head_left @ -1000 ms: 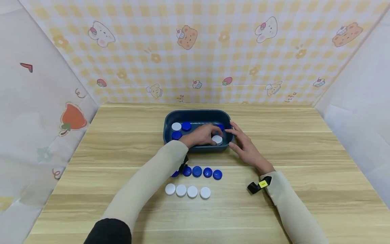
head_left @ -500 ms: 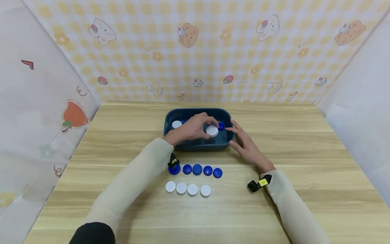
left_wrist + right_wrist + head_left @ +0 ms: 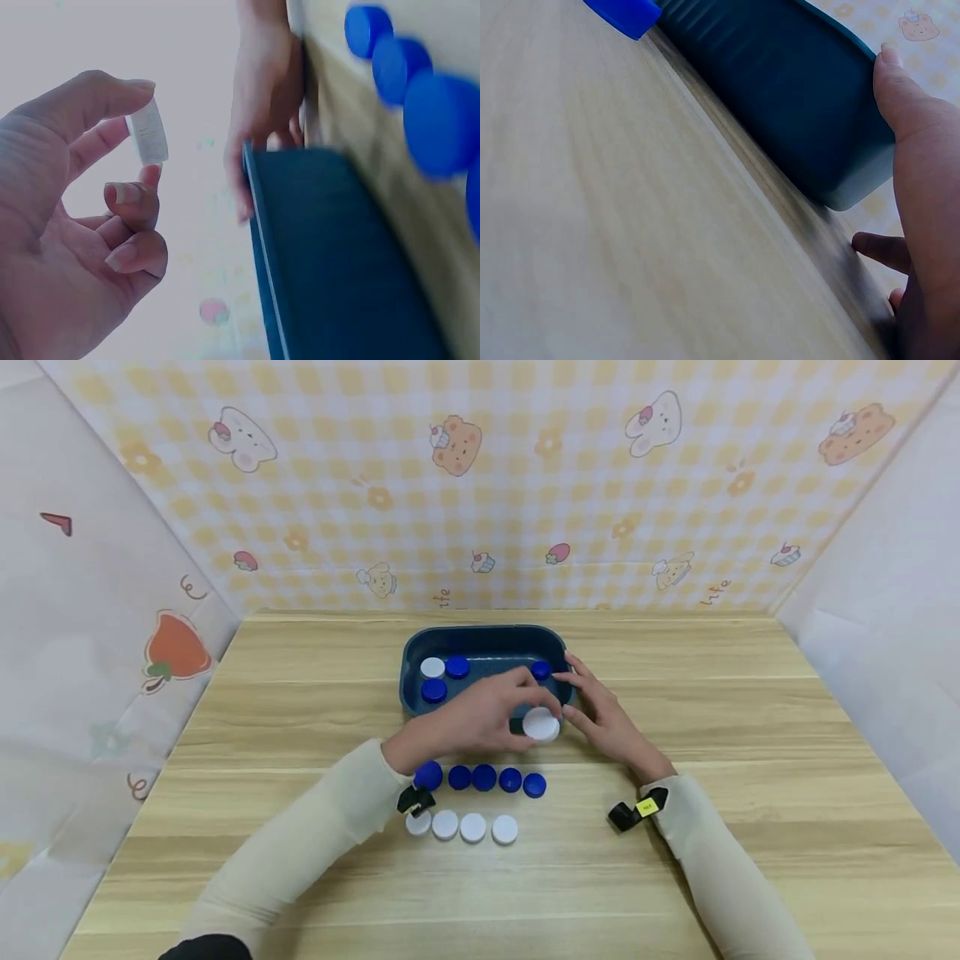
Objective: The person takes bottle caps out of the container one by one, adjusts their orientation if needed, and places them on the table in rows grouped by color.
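Observation:
Between its thumb and fingertips, my left hand (image 3: 487,714) pinches a white bottle cap (image 3: 542,724), held over the near right edge of a dark blue-green tray (image 3: 495,647). In the left wrist view that cap (image 3: 148,133) is seen edge-on, clear of the tray wall (image 3: 330,247). My right hand (image 3: 615,731) rests against the tray's right end, its thumb at the near corner and its fingers along the side. Inside the tray lie a white cap (image 3: 432,667) and two blue caps at the left, plus one blue cap (image 3: 541,670) at the right; my left hand hides part of the inside.
Nearer than the tray, a row of several blue caps (image 3: 484,777) lies on the wooden table (image 3: 675,877). In front of it runs a row of several white caps (image 3: 473,827); my left wrist strap overlaps its left end. A checked cloth (image 3: 525,510) hangs behind.
My left hand has lifted the white cap from the tray's right part, first up and left, then toward the near edge. The right hand stays at the tray's end.

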Tool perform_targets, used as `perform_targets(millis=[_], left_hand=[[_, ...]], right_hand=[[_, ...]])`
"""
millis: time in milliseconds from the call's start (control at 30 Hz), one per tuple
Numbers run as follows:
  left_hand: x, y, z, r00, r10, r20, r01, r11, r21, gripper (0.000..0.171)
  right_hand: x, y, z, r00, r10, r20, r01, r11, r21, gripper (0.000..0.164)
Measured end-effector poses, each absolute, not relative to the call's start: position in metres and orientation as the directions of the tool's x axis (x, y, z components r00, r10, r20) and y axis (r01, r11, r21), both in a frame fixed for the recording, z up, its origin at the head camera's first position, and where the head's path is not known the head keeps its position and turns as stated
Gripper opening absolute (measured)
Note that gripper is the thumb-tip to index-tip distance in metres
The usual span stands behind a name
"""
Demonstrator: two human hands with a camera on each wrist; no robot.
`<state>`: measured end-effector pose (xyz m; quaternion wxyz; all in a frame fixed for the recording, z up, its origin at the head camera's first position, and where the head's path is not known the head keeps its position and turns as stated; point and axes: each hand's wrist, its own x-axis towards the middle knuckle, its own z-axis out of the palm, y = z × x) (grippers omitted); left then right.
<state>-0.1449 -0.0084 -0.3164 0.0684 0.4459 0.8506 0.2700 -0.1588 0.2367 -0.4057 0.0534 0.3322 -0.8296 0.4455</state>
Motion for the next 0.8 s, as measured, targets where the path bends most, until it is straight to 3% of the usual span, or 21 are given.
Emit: perform_targets(millis=[133, 400, 567, 800], left_hand=[[-0.131, -0.002, -0.322, -0.535, 0.843, 0.055, 0.760, 0.451, 0.468, 0.038], [-0.118, 0.008, -0.344, -0.478, 0.873, -0.092, 0.788, 0.473, 0.394, 0.040], [-0.112, 0.013, -0.355, -0.409, 0.903, -0.133, 0.817, 0.427, 0.386, 0.037], [-0.099, 0.020, -0.370, -0.344, 0.924, -0.165, 0.887, 0.377, 0.266, 0.035]], right_hand=[[-0.159, 0.237, -0.406, -0.773, -0.507, 0.381, -0.598, 0.383, -0.704, 0.045], [-0.158, 0.235, -0.403, -0.776, -0.503, 0.382, -0.593, 0.372, -0.715, 0.045], [-0.159, 0.235, -0.403, -0.774, -0.505, 0.382, -0.595, 0.372, -0.713, 0.044], [-0.160, 0.235, -0.403, -0.774, -0.503, 0.385, -0.599, 0.385, -0.702, 0.045]])
